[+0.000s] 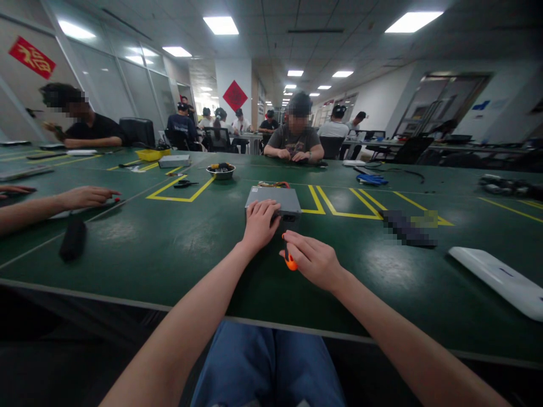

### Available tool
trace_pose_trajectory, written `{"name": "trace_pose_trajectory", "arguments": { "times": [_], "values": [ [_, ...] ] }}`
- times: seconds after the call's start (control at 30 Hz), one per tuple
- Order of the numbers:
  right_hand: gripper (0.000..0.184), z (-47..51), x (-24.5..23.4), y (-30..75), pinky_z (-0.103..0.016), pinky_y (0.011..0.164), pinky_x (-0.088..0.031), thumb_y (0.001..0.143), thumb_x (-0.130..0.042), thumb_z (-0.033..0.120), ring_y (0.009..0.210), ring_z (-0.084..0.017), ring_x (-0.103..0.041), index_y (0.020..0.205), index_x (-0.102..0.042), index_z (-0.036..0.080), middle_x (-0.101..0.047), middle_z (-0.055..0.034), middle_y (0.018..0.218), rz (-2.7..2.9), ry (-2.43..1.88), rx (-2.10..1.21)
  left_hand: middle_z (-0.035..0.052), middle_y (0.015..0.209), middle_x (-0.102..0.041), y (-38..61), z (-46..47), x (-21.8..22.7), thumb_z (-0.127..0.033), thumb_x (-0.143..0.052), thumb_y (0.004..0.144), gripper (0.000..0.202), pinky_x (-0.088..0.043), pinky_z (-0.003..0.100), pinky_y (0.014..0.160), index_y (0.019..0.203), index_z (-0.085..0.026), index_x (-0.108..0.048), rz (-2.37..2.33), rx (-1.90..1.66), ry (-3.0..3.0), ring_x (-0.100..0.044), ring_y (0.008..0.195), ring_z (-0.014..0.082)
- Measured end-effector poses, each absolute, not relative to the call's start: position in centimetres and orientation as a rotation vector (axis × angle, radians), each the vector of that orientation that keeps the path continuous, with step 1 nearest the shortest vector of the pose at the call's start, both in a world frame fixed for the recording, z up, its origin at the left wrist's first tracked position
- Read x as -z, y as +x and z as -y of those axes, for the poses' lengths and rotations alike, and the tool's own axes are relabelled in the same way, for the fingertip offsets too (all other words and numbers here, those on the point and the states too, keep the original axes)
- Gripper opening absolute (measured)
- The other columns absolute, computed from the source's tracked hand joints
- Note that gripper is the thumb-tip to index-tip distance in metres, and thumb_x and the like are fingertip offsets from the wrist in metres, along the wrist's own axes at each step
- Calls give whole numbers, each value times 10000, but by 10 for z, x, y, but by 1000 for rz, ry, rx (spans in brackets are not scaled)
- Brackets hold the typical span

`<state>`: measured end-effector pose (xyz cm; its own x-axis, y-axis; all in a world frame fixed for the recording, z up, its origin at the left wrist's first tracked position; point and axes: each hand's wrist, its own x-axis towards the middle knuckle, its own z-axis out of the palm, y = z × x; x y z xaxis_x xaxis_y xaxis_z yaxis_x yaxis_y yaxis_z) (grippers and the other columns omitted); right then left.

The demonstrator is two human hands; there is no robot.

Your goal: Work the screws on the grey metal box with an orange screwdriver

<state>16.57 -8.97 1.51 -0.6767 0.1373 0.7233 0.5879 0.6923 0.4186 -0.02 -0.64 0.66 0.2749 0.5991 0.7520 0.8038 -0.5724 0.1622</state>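
A grey metal computer power supply [288, 199] lies on the green table, its socket facing my side and coloured wires [274, 185] at its far edge. My left hand [261, 223] grips its near left part, fingers bent over the top and front edge. Just in front of the box, my right hand [311, 257] is closed around an orange and black screwdriver [291, 262]. The handle's rounded orange end points toward me. Its shaft and tip cannot be made out, and the screwdriver appears apart from the box.
Left of me are a black case [73, 240] and a co-worker's hand [89, 198]. Farther back stand a metal bowl [220, 173], black pliers-like tool [185, 183] and yellow tray [153, 154]. To the right lie blue gloves [371, 179], a blurred dark object [407, 228] and a white device [500, 280].
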Motion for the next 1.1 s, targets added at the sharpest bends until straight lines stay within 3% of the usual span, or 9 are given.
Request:
{"name": "trace_pose_trajectory", "arguments": {
  "times": [0.17,0.37,0.73,1.1],
  "values": [
    [157,87,-17,168,-257,706,-542,834,-581,256,817,-169,-659,926,-481,179,-671,-97,928,2050,-626,860,7,1197,-568,0,5,-5,-254,-485,834,253,-234,383,1051,1084,-257,-523,1296,1195,-2287,-455,1164,176],
    [190,90,-19,166,-266,775,-536,831,-587,216,898,-173,-644,976,-473,172,-665,-102,966,2094,-583,876,4,1189,-574,0,7,-6,-261,-497,830,250,-234,386,1049,1079,-261,-525,1303,1213,-2282,-462,1157,178],
    [324,98,-18,209,-295,764,-553,767,-643,170,904,-187,-645,1038,-467,154,-657,-126,997,2112,-534,775,11,1205,-563,-3,6,-5,-258,-477,841,255,-236,384,1047,1092,-259,-516,1290,1188,-2301,-454,1169,174],
    [285,91,-15,208,-300,758,-554,791,-619,182,893,-190,-649,1031,-468,157,-660,-123,988,2105,-600,813,4,1199,-567,-2,6,-5,-272,-488,837,252,-228,378,1043,1086,-261,-516,1285,1189,-2300,-456,1161,171]
  ]
}}
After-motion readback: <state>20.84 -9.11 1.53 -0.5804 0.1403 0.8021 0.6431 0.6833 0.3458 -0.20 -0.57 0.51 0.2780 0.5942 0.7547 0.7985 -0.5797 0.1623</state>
